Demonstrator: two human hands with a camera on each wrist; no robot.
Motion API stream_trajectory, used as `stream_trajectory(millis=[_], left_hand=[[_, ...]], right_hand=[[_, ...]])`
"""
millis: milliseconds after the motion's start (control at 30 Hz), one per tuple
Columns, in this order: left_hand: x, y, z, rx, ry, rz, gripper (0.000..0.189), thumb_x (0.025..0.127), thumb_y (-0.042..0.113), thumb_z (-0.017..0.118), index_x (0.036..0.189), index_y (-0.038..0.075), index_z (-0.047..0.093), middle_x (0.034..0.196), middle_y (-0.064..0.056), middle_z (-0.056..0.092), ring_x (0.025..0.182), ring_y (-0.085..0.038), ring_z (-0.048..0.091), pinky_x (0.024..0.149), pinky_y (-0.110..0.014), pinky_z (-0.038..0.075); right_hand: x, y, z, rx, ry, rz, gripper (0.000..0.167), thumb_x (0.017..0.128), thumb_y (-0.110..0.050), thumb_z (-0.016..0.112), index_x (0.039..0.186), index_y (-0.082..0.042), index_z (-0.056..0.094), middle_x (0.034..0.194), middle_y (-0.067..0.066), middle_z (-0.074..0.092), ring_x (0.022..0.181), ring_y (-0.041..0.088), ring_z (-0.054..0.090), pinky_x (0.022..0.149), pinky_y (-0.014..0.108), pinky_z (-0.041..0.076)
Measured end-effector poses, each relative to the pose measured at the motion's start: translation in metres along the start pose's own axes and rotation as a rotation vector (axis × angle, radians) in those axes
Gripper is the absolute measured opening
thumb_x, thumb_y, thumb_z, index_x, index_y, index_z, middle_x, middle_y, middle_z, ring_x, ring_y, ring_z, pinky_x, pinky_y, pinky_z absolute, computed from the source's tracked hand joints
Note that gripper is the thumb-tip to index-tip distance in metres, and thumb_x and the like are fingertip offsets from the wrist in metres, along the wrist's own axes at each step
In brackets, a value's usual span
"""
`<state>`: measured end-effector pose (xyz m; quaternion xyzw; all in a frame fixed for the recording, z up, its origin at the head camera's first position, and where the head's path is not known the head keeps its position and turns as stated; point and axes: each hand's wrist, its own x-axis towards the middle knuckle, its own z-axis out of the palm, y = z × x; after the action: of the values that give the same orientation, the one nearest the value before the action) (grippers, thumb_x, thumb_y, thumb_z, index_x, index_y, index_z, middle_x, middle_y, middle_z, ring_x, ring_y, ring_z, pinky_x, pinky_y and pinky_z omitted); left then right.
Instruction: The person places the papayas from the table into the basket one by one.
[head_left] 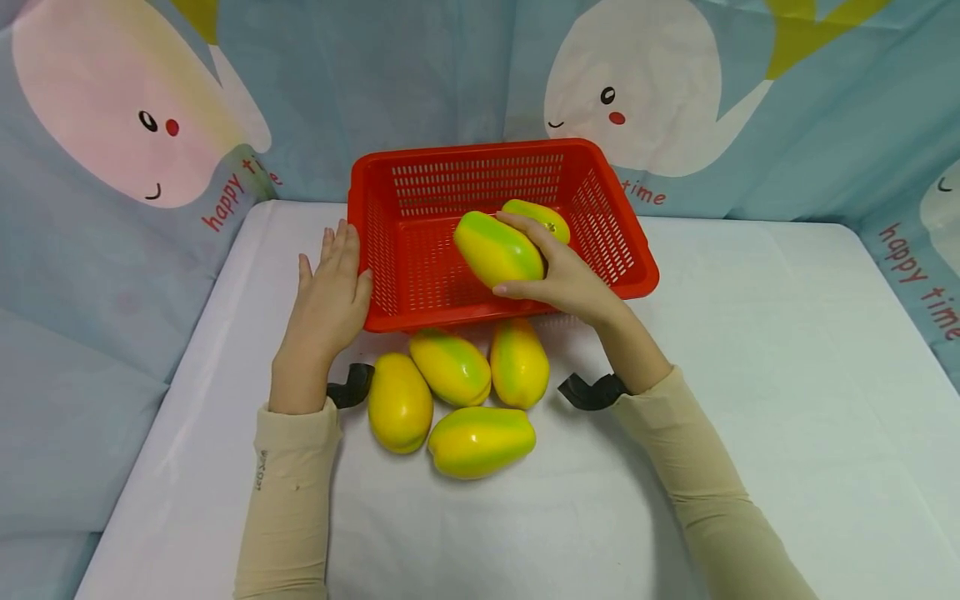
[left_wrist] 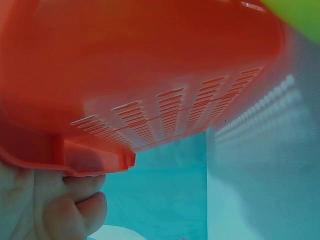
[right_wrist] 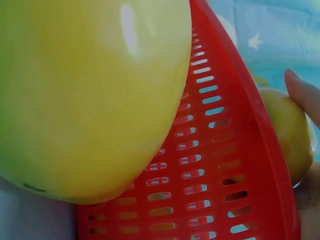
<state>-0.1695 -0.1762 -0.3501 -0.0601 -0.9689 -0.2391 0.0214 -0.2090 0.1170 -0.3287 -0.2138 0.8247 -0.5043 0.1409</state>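
My right hand [head_left: 566,275] grips a yellow-green papaya [head_left: 497,250], thumb on the near side and fingers over the far side, above the inside of a red plastic basket [head_left: 420,320]. Another papaya [head_left: 536,218] lies in the basket behind it. My left hand [head_left: 330,296] rests along the basket's left rim with its fingers straight; in the left wrist view its fingers [left_wrist: 90,210] show just beneath the rim. In the right wrist view the gripped papaya [right_wrist: 286,135] appears beyond the basket's slotted wall [right_wrist: 200,150].
Several papayas lie together on the white table in front of the basket, among them a papaya [head_left: 482,442] nearest me and a papaya [head_left: 401,403] at the left. Blue cartoon-printed cloth [head_left: 420,83] hangs behind the basket. Black wrist straps [head_left: 592,392] show at both sleeves.
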Motion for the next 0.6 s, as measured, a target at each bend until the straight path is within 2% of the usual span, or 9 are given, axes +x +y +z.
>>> stream_trajectory(millis=[200, 433, 600], left_hand=[[-0.0002, -0.0002, -0.0002, -0.001, 0.0, 0.005, 0.06, 0.1, 0.024, 0.032, 0.15, -0.001, 0.008, 0.156, -0.015, 0.005, 0.143, -0.029, -0.002, 0.109, -0.058, -0.005], [-0.0002, -0.0001, -0.0008, 0.003, 0.0, 0.013, 0.06, 0.1, 0.023, 0.031, 0.15, -0.002, 0.008, 0.156, -0.016, 0.005, 0.143, -0.03, -0.002, 0.109, -0.059, -0.004], [-0.0004, -0.0003, -0.0005, 0.0, -0.003, 0.011, 0.06, 0.1, 0.024, 0.031, 0.15, -0.002, 0.007, 0.156, -0.016, 0.005, 0.143, -0.029, -0.002, 0.109, -0.058, -0.005]], right_hand=[[0.0022, 0.0013, 0.0014, -0.04, 0.013, 0.041, 0.084, 0.076, -0.038, 0.077, 0.145, -0.03, 0.029, 0.137, -0.003, 0.039, 0.114, 0.019, 0.042, 0.095, 0.043, 0.04], [0.0028, 0.0011, 0.0044, -0.114, 0.025, 0.006, 0.081, 0.077, -0.04, 0.075, 0.145, -0.028, 0.033, 0.141, -0.004, 0.039, 0.113, 0.02, 0.043, 0.094, 0.044, 0.04], [0.0063, 0.0002, 0.0053, -0.162, -0.002, 0.021, 0.08, 0.077, -0.043, 0.074, 0.145, -0.028, 0.034, 0.142, -0.006, 0.04, 0.114, 0.017, 0.044, 0.095, 0.041, 0.04]])
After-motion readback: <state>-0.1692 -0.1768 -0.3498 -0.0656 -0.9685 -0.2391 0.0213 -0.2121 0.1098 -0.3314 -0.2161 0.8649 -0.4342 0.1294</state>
